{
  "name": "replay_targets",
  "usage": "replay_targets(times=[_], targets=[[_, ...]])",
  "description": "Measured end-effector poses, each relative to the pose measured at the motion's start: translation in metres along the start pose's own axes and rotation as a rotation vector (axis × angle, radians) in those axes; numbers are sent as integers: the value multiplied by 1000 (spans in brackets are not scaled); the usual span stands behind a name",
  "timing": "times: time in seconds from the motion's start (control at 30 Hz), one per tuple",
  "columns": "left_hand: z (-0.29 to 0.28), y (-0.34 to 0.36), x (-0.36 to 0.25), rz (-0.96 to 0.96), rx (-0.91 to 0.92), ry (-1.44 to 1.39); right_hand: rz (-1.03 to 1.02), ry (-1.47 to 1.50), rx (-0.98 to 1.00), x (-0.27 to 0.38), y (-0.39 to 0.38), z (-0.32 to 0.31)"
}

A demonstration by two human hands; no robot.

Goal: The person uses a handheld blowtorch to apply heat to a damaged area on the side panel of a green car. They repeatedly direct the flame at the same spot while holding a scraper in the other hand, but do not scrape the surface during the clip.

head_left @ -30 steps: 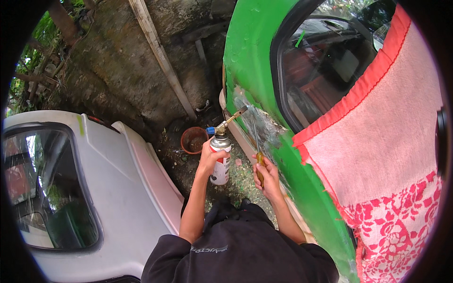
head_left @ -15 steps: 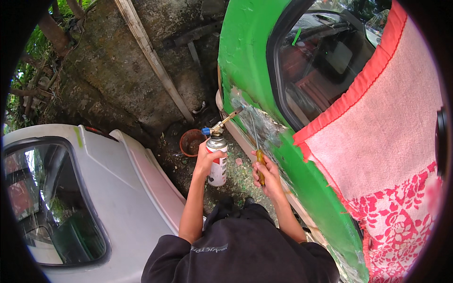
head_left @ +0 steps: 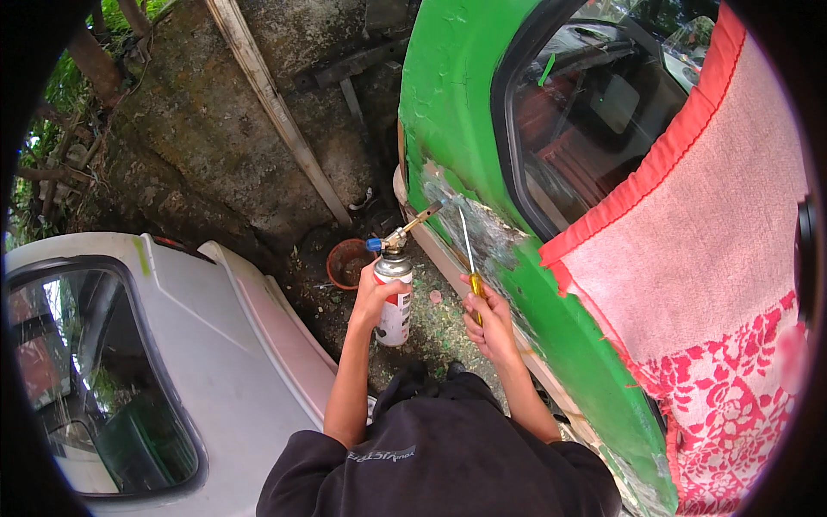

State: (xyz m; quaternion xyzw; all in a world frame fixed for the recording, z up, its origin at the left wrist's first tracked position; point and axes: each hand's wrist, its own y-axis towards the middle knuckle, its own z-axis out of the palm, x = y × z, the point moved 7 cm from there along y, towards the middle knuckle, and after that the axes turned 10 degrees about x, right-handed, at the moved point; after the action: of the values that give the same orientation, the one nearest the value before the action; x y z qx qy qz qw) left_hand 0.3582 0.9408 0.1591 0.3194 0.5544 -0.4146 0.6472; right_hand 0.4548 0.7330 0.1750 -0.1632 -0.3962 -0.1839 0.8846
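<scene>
1. The canister [head_left: 394, 310] of the blowtorch, white and red with a silver top, is held up between two cars; I can't see inside it. The brass nozzle [head_left: 422, 217] slants toward the green car's scraped patch [head_left: 488, 239].
2. The left hand [head_left: 370, 297] is curled around that canister, thumb across its front.
3. The right hand [head_left: 491, 326] is closed on the yellow handle of a screwdriver [head_left: 475, 289], its shaft reaching toward the patch; whether it touches, I can't tell.
4. On the littered ground [head_left: 431, 326], past the left hand, sits a reddish bucket [head_left: 345, 250], its inside too dim to make out.
5. A pink towel [head_left: 672, 233] drapes the green car [head_left: 452, 112].
</scene>
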Motion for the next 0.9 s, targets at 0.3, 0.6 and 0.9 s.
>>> replay_targets(times=[0.3, 0.6, 0.9], targets=[[-3, 3, -6, -21, -4, -17, 29, 340, 62, -5, 22, 9], [-18, -12, -9, -42, -52, -12, 66, 584, 143, -10, 47, 16], [-15, -8, -12, -52, -13, -15, 69, 763, 142, -19, 35, 13]])
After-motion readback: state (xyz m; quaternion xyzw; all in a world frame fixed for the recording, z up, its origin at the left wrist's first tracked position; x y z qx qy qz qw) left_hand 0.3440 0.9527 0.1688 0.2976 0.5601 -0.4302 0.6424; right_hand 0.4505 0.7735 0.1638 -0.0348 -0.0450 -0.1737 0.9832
